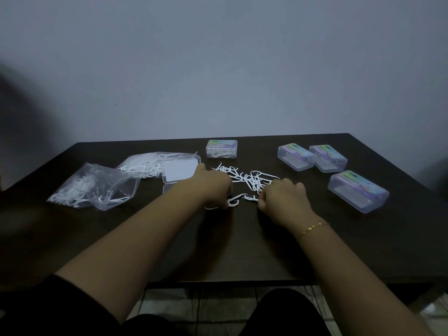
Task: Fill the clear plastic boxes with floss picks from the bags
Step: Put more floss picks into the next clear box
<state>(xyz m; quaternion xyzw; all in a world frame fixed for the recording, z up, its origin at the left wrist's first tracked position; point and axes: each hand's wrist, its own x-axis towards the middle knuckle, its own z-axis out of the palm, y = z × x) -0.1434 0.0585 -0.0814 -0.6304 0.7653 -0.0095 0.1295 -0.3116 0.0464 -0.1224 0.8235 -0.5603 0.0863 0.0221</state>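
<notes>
A loose heap of white floss picks (247, 177) lies mid-table. My left hand (213, 187) is curled at the heap's near left edge, its fingers pinching white picks (234, 201). My right hand (283, 200) is curled opposite, pinching a pick (251, 198) at its fingertips. An open clear box with its lid (180, 169) up lies behind my left hand. Two clear bags of picks lie left: one crumpled (97, 187), one further back (145, 163). A closed box holding picks (221, 148) stands at the back.
Three closed clear boxes with coloured labels stand on the right: two at the back (294, 156) (328, 157) and one nearer (358, 191). The dark table (218, 251) ends at a wall behind. My knees and a tiled floor show below the front edge.
</notes>
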